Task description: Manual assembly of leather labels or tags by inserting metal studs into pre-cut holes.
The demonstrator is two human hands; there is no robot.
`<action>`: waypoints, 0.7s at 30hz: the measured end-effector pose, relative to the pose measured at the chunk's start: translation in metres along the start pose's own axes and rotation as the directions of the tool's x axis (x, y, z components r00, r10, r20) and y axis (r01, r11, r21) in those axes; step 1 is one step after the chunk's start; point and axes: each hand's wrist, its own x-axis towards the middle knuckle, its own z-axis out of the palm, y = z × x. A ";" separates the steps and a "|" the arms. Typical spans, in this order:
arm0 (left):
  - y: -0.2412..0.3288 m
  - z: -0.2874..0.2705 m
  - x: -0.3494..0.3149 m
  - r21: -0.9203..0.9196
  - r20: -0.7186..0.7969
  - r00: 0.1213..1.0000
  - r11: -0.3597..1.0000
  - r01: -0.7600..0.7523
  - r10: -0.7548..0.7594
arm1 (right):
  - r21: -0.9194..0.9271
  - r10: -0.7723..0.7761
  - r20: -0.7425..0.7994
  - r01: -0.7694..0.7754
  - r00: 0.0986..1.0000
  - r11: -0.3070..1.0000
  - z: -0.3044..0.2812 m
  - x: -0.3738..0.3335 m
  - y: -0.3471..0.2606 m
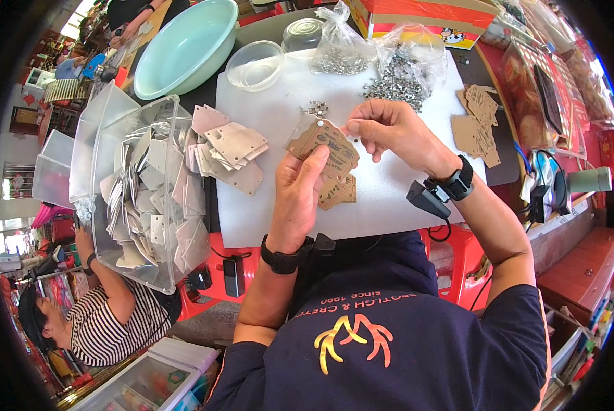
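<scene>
My left hand (295, 195) grips a printed brown cardboard card (335, 163), thumb on top. A clear plastic edge and a small white round spot show at the card's upper end. Close to the card's upper right edge, my right hand (392, 131) has thumb and forefinger pinched together. Whatever lies between those fingertips is too small to make out. Just below the held card, a few more brown cards (340, 194) lie on the white sheet (252, 216). Beyond it sits a little heap of small metal pieces (315, 108).
At left, a clear plastic bin (172, 274) holds many pale cards, with a loose stack of pale cards (230, 147) beside it. Bags of metal pieces (406, 65), a round clear tub (255, 66) and a pale green basin (190, 48) stand behind. Brown cards (477, 127) lie right.
</scene>
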 end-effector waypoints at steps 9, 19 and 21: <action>0.004 0.001 -0.001 0.008 0.005 1.000 1.000 0.008 -0.008 | -0.009 0.005 0.053 -0.004 0.999 1.000 0.004 -0.007 0.000; 0.013 0.006 -0.007 0.091 0.038 0.999 0.995 0.032 -0.036 | 0.222 0.115 0.234 -0.169 0.965 0.960 -0.003 -0.011 -0.004; 0.014 0.006 -0.008 0.124 0.045 0.998 0.992 0.028 -0.034 | 0.234 0.133 0.240 -0.190 0.962 0.954 -0.003 -0.011 -0.004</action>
